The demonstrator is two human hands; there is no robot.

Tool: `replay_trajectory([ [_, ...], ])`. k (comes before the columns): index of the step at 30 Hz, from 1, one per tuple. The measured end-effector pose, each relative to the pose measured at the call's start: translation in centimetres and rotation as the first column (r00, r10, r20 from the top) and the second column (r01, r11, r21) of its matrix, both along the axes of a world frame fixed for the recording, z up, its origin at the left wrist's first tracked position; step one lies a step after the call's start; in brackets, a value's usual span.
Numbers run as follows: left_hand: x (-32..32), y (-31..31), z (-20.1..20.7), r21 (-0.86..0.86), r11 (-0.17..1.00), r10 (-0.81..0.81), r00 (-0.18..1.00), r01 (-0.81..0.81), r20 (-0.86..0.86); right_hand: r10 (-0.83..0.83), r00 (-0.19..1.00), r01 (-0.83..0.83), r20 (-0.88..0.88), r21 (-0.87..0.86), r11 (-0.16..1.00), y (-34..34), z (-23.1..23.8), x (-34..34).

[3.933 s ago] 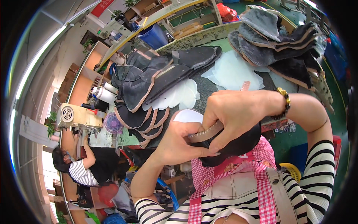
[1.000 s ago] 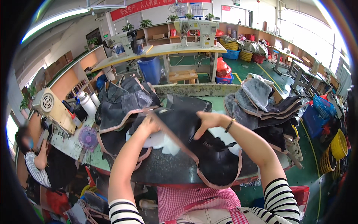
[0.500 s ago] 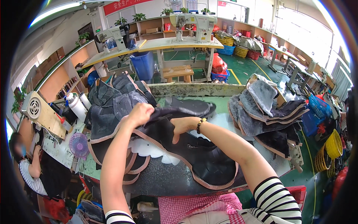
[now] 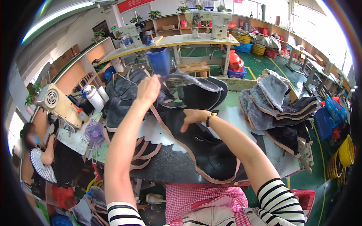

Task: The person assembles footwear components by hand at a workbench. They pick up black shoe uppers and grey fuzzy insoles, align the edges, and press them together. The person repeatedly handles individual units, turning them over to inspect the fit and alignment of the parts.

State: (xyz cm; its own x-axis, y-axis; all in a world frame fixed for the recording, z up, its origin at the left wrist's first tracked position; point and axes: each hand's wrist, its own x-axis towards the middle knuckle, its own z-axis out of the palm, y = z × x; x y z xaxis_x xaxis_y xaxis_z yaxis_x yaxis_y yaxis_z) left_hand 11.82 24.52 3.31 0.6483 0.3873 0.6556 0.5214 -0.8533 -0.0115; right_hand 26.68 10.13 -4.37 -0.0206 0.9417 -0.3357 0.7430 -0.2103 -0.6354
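Observation:
My left hand (image 4: 149, 90) is closed in a pinch on the edge of a dark piece with a fuzzy grey rim (image 4: 201, 83), held up above the bench. Under my right hand (image 4: 194, 117) lies a black boot upper (image 4: 215, 160) with a pinkish zigzag-cut edge. The right thumb presses on its shaft while the other fingers are mostly hidden. To the left is a heap of dark uppers (image 4: 120, 96). Beneath the boot upper, the curved pink edges of more pieces (image 4: 145, 152) stick out.
Grey fleece-lined pieces (image 4: 271, 100) are stacked at the right. A purple fan (image 4: 94, 133) and a white bottle (image 4: 93, 98) stand on the left. Beyond the bench are a blue bin (image 4: 160, 62) and a sewing machine (image 4: 211, 24). Another person (image 4: 47, 156) sits far left.
My left hand has moved up and away, raising the dark piece so its fuzzy rim shows. The right hand stays on the boot upper. The whole view has shifted slightly.

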Motion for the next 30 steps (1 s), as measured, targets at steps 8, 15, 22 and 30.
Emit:
replay_trajectory([
  [8, -1.4, 0.0, -5.5, -0.035, 0.994, -0.106, 0.99, 0.103, -0.093, 0.009, 1.0, -0.011, 0.018, 0.108, 0.994, -1.3, -1.6, 0.0],
  [15, -4.1, 1.5, -7.0, -0.239, 0.942, -0.279, 0.945, 0.235, -0.168, 0.034, 0.983, -0.048, 0.18, 0.08, 0.996, -1.1, -1.9, 0.1],
  [22, -1.0, 2.8, -3.3, -0.304, 0.938, -0.172, 0.985, 0.166, 0.007, 0.069, 0.995, -0.071, 0.071, 0.027, 0.997, 0.5, -1.2, 0.8],
  [30, 1.0, 5.4, -0.2, -0.486, 0.874, 0.225, 0.883, 0.004, 0.412, 0.027, 0.999, -0.028, 0.02, 0.063, 0.998, 0.5, -1.3, 1.1],
])
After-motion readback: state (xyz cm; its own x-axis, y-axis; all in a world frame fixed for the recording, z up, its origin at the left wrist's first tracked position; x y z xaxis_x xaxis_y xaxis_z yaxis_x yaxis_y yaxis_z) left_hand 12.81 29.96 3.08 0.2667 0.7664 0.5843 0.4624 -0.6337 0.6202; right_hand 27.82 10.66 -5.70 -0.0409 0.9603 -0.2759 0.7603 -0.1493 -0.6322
